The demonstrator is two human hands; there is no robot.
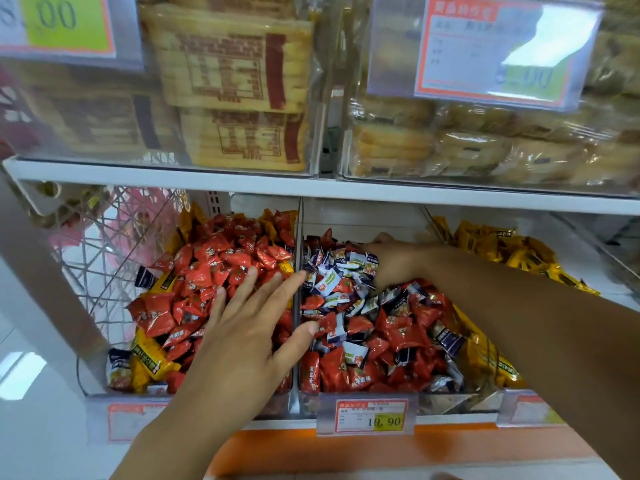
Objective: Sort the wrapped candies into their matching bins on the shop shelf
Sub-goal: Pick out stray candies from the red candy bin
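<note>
Three clear bins sit side by side on the lower shelf. The left bin (104, 393) holds mostly red wrapped candies (207, 261) with a few yellow ones (149, 362) at its front. My left hand (249, 327) hovers flat over it, fingers spread and straight, thumb across the divider. The middle bin (308, 403) mixes red candies (398, 341) with white-and-purple candies (332, 278). My right hand (391, 261) reaches deep into the middle bin's back among the white-and-purple candies; its fingers are hidden. The right bin (588, 282) holds yellow candies (502, 247).
A white shelf board (311, 187) overhangs the bins closely. Above it stand clear boxes of packaged biscuits (235, 84) and price tags (491, 46). A price label (370, 415) reading 19.90 hangs on the middle bin's front. A wire rack (114, 244) is at left.
</note>
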